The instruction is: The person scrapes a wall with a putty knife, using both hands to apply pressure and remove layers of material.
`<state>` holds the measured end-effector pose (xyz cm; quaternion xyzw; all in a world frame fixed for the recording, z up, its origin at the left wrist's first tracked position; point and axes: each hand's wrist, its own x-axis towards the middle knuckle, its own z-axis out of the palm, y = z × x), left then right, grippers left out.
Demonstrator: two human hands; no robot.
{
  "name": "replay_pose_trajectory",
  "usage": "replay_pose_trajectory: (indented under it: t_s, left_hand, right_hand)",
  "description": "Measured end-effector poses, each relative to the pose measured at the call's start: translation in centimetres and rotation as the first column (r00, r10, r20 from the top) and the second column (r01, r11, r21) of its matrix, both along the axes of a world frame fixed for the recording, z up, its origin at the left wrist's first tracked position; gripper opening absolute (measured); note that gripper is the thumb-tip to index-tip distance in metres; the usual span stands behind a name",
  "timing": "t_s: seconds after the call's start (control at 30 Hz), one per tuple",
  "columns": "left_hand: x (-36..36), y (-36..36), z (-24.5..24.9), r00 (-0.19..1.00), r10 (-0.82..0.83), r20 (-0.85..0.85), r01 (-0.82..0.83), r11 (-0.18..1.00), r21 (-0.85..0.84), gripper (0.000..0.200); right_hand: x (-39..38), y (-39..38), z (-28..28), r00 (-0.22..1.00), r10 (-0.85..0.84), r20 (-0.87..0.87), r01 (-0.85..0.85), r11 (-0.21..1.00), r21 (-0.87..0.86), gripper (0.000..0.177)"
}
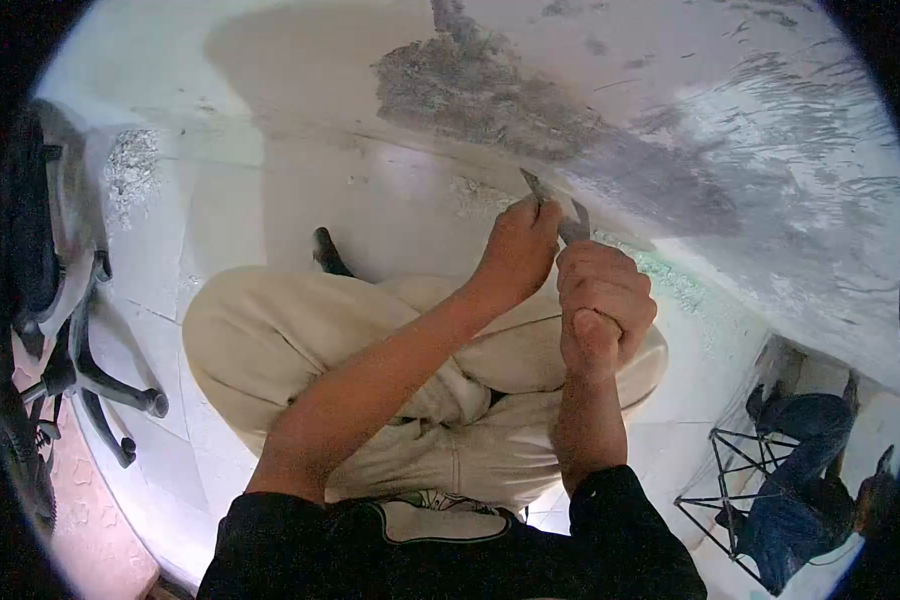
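Observation:
My left hand is closed around a scraper whose narrow metal blade sticks out above the fingers, pointing up and left beside the foot of the wall. Right next to it, my right hand makes a fist around the handle of a putty knife. That blade rises from the top of the fist, close to the left fingers. Both handles are mostly hidden in my hands. Ahead is the wall, with a rough grey patch where the pale coating is off.
I sit with folded legs on pale floor tiles. Flakes lie along the wall's foot, and more debris lies at the left. A wheeled chair stands left. At the lower right are another person and a black wire frame.

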<state>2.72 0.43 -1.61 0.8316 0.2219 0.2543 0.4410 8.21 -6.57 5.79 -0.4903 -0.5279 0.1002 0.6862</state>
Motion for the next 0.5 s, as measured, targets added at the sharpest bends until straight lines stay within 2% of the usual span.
replay_pose_trajectory:
  t_s: [0.1,0.23,0.27,0.3,0.33,0.4,0.5]
  left_hand:
    - [0.1,0.1,-0.5,1.0,0.018,-0.011,-0.017,0.998,0.065,0.017]
    - [0.4,-0.2,-0.6,0.999,0.032,0.035,-0.034,0.997,0.069,0.016]
    - [0.5,-0.3,-0.5,0.996,0.081,0.046,-0.077,0.994,-0.074,0.014]
    - [0.4,-0.2,0.0,0.99,0.132,0.045,-0.12,0.968,-0.219,0.024]
    - [0.3,0.1,0.5,0.99,0.134,0.043,-0.122,0.968,-0.218,0.024]
    - [0.2,0.5,1.4,0.991,0.128,0.028,-0.096,0.855,-0.51,0.031]
    - [0.2,0.2,2.0,0.992,0.119,-0.052,-0.128,0.831,-0.541,0.029]
  right_hand:
    - [0.1,-0.5,0.1,0.999,0.025,0.023,-0.024,0.999,-0.026,0.042]
    - [0.0,-0.6,0.6,1.0,0.015,-0.011,-0.015,0.999,-0.045,0.04]
    - [-0.1,-0.5,0.5,1.0,0.02,-0.004,-0.02,0.999,-0.041,0.04]
    - [-0.1,-0.3,0.4,1.0,0.021,-0.006,-0.022,0.999,-0.038,0.04]
    - [-0.1,-0.2,0.3,1.0,0.028,0.01,-0.027,0.999,-0.042,0.04]
    - [-0.3,-0.3,0.2,0.999,0.033,0.026,-0.031,0.998,-0.055,0.041]
    - [-0.1,-0.6,0.4,1.0,0.026,-0.011,-0.026,0.999,-0.046,0.039]
